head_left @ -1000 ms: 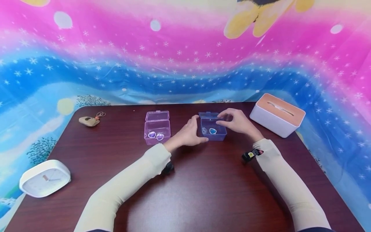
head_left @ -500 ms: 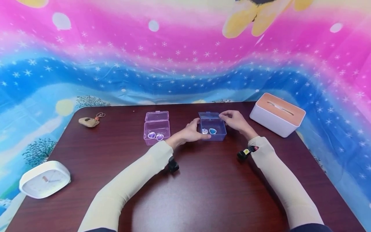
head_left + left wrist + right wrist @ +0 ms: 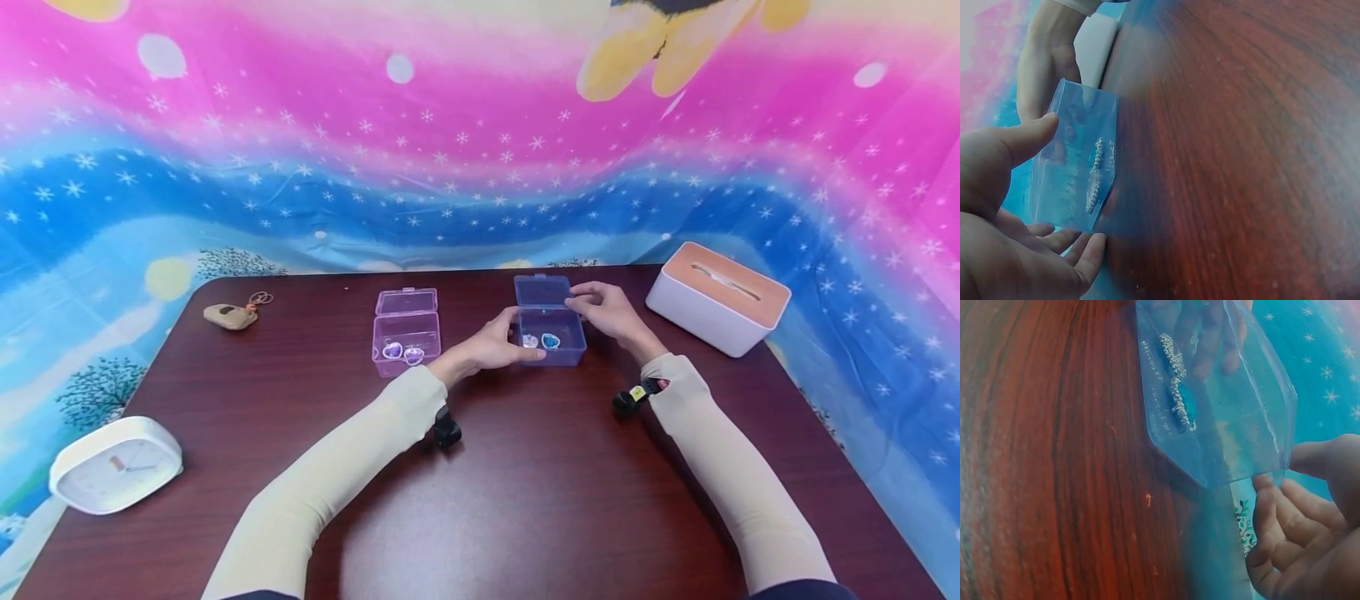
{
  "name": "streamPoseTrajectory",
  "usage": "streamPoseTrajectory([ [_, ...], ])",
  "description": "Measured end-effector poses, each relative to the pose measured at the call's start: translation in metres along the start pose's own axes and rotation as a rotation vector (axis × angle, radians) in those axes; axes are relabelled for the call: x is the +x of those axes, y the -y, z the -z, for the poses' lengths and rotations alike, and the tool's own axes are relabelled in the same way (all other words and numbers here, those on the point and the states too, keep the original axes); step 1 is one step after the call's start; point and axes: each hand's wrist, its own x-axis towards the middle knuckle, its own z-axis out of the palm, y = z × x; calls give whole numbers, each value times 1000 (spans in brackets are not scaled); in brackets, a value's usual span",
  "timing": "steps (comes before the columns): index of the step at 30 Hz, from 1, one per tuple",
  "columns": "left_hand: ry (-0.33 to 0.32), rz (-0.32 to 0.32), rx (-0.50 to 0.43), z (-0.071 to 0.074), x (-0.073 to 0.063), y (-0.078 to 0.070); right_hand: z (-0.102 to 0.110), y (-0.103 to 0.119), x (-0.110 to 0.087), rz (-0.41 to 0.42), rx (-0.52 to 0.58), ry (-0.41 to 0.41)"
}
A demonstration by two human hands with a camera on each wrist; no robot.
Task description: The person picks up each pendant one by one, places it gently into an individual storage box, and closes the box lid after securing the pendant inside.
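A clear blue plastic box (image 3: 551, 357) sits with its lid (image 3: 543, 291) raised at the back. Inside lie a teal gem ornament (image 3: 551, 341) and a pale one (image 3: 530, 341), both edged with silvery beads. My left hand (image 3: 491, 343) holds the box at its left, thumb on the front wall and fingers along the side. At the back right corner my right hand (image 3: 611, 310) pinches the lid's edge near the hinge between thumb and index finger; the exact contact is partly hidden. Left of these, a pink plastic box (image 3: 407, 333) stands open with purple gem ornaments (image 3: 393, 350) in it.
A white tissue box (image 3: 701, 312) with a wood-coloured top stands at the back right. A white clock (image 3: 116, 464) is at the left edge, and a tan stone-like piece with a cord (image 3: 229, 315) lies at the back left. A patterned cloth (image 3: 465, 167) hangs behind the table.
The blue box's lid has come up higher. My right hand has moved from over the box's inside to the lid's right edge. My left thumb has shifted onto the front wall.
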Motion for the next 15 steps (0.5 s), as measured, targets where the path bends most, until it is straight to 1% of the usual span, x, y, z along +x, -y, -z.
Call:
streamPoseTrajectory([
  [4,5,3,13,1,0,0,0,-1,1,45,40,-42],
  [7,6,4,24,1,0,0,2,-1,2,74,52,-57],
  [11,-2,2,42,1,0,0,5,2,1,109,26,-47],
  [13,-6,2,47,1,0,0,7,4,0,109,26,-35],
  [15,-7,2,50,2,0,0,9,7,-1,91,30,-17],
])
